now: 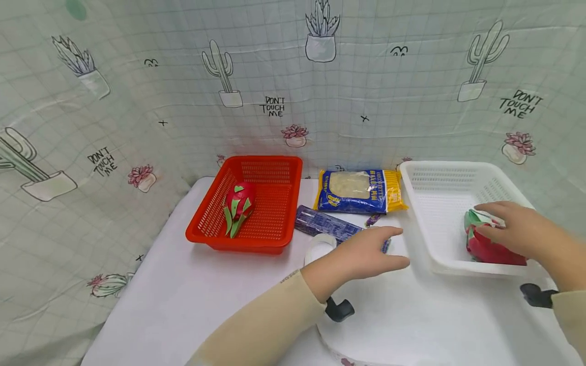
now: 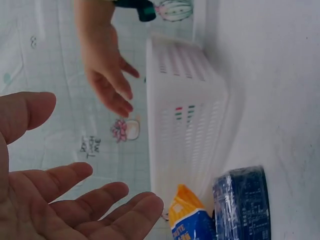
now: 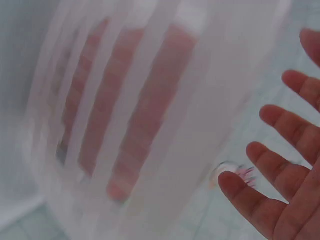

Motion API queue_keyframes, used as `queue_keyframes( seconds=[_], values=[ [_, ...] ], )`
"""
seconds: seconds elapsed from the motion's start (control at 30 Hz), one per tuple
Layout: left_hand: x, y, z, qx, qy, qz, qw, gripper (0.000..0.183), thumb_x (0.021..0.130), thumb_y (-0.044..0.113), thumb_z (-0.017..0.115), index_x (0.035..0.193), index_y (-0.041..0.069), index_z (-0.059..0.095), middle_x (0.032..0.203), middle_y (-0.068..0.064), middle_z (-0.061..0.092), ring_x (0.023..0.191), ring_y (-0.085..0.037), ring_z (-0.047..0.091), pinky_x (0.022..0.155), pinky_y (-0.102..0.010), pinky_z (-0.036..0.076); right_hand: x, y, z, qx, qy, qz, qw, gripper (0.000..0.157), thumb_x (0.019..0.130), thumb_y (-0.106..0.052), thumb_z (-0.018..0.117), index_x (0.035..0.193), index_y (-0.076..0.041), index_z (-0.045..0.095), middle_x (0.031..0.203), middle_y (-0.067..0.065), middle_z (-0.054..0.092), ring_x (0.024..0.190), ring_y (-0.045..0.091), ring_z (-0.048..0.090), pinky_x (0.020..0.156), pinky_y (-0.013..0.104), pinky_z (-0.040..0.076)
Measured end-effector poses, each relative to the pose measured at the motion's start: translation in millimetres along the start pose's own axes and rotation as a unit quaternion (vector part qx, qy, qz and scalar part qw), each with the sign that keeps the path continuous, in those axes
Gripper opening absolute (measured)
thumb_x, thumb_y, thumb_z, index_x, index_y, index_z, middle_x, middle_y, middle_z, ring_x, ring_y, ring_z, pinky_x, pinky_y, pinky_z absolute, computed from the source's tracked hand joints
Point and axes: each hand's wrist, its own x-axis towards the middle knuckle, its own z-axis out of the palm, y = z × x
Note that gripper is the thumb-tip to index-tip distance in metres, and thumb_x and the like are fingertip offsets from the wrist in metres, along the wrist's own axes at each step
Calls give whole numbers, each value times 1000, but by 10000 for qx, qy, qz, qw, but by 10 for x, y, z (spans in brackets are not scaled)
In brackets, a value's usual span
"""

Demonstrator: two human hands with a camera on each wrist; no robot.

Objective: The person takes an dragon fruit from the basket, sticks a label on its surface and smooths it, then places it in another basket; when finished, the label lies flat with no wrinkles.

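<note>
My right hand (image 1: 517, 229) is over the near right corner of the white basket (image 1: 444, 254), fingers spread in the right wrist view. Below it in the basket lies a red dragon fruit (image 1: 496, 251) with green tips, partly covered by the hand in the head view. Through the basket's slots its red skin (image 3: 150, 110) shows. My left hand (image 1: 361, 254) hovers near the table's middle, holding nothing, thumb and fingers apart. Beneath and beyond it lies a dark blue wrapped pack (image 1: 325, 223), its right end partly hidden by that hand.
At the left stands a red basket (image 1: 197, 236) with another dragon fruit (image 1: 240, 203) in it. A blue and yellow food bag (image 1: 352, 190) lies between the baskets. Next to the dark pack is a white ring (image 1: 320, 241). A patterned cloth (image 1: 256, 71) hangs behind the table.
</note>
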Motion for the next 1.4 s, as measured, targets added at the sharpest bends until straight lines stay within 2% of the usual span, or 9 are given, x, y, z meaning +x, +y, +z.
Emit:
queue_keyframes(
  seconds=[0.1,0.27,0.37,0.5,0.77,0.9,1.0,1.23,1.4],
  values=[
    [-112,-97,-74,-54,209,11,9998,65,97,47,72,157,31,53,156,13,58,144,-10,55,116,-35,51,-121,-348,56,344,650,-186,9971,59,105,-33,66,151,0,50,149,39,46,133,61,41,105,82,38],
    [-312,-255,-129,-394,615,-60,9973,61,94,39,80,151,36,59,152,14,61,133,-9,63,108,-32,56,-297,-961,252,1200,1461,-458,9809,53,106,-33,66,152,-9,55,151,28,55,121,52,58,95,70,49],
    [-439,-344,-137,-820,770,-114,9936,58,94,35,82,148,36,62,150,15,62,134,-10,63,110,-30,55,-372,-1340,383,1506,1619,-460,9742,53,105,-34,68,152,-13,57,152,24,56,121,52,61,91,72,56],
    [-597,-474,-138,-1337,953,-133,9863,51,96,33,79,145,31,65,145,13,66,131,-11,65,109,-29,56,-474,-1683,565,2040,1258,-315,9704,59,105,-41,66,158,-20,50,160,21,50,137,51,54,98,69,56],
    [-840,-698,-159,-1771,1463,-51,9732,48,96,32,78,143,30,67,142,9,69,128,-13,65,109,-35,57,-565,-1906,832,3630,436,-87,9307,77,106,-42,66,169,-19,28,168,20,41,154,47,39,107,59,55],
    [-917,-793,-143,-1832,1673,-40,9687,45,96,30,78,141,31,69,141,10,69,127,-12,66,108,-35,58,-584,-1956,915,3678,269,-149,9294,75,105,-40,67,166,-13,34,169,19,41,155,46,38,109,59,54],
    [-993,-869,-191,-1550,2133,71,9646,46,95,27,80,139,31,71,141,11,68,126,-13,66,108,-38,58,-607,-1955,938,3699,85,-143,9289,72,105,-39,67,165,-13,37,169,17,42,154,45,40,111,65,50],
    [-1229,-1141,-620,-1179,3590,35,9258,56,92,20,83,145,31,67,148,8,64,140,-17,58,112,-49,55,-645,-1912,950,3843,-152,-266,9227,69,106,-35,66,164,-12,38,167,18,44,153,46,43,110,66,51],
    [-1419,-1451,-996,-1109,4124,-244,9039,60,95,20,81,152,24,61,154,1,60,144,-21,54,119,-51,49,-644,-1904,956,3877,-249,-393,9206,68,106,-35,66,164,-13,39,165,20,47,151,46,44,109,64,53]
  ],
)
